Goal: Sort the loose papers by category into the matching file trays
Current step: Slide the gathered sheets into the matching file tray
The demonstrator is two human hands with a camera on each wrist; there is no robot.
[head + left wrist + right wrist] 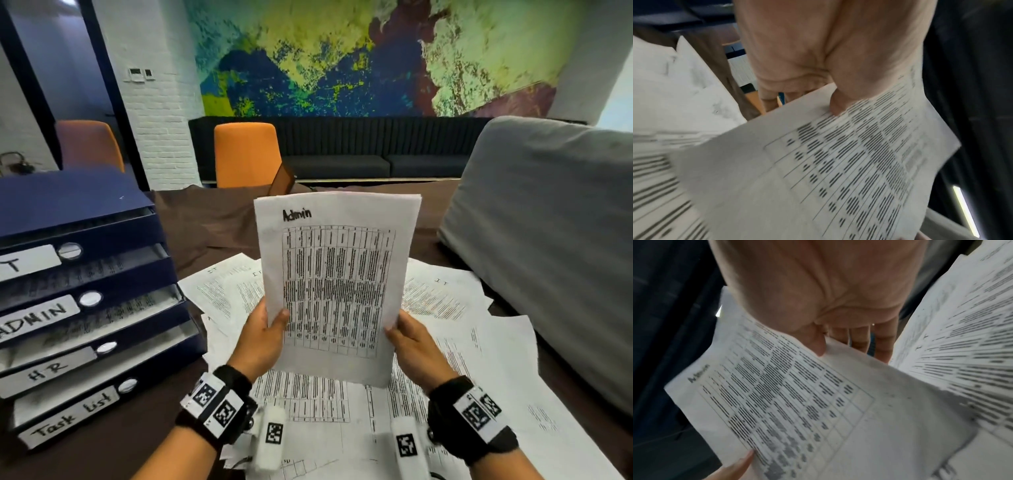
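A thin stack of white sheets headed "Admin" [337, 274] is held upright above the table, its printed grid facing me. My left hand [265, 334] pinches its lower left edge, thumb on the front. My right hand [409, 339] pinches the lower right edge the same way. The left wrist view shows the Admin sheets [828, 162] under the left thumb [836, 104]; the right wrist view shows them [787, 394] under the right thumb [813, 342]. To the left stands a dark blue stack of file trays [102, 219] labelled IT, ADMIN [34, 318], HR and Task list.
Several loose printed papers [445, 359] lie spread over the brown table under my hands, some marked IT. A grey cushioned chair back [548, 240] rises at the right. Orange chairs [246, 154] and a dark bench stand beyond the table's far edge.
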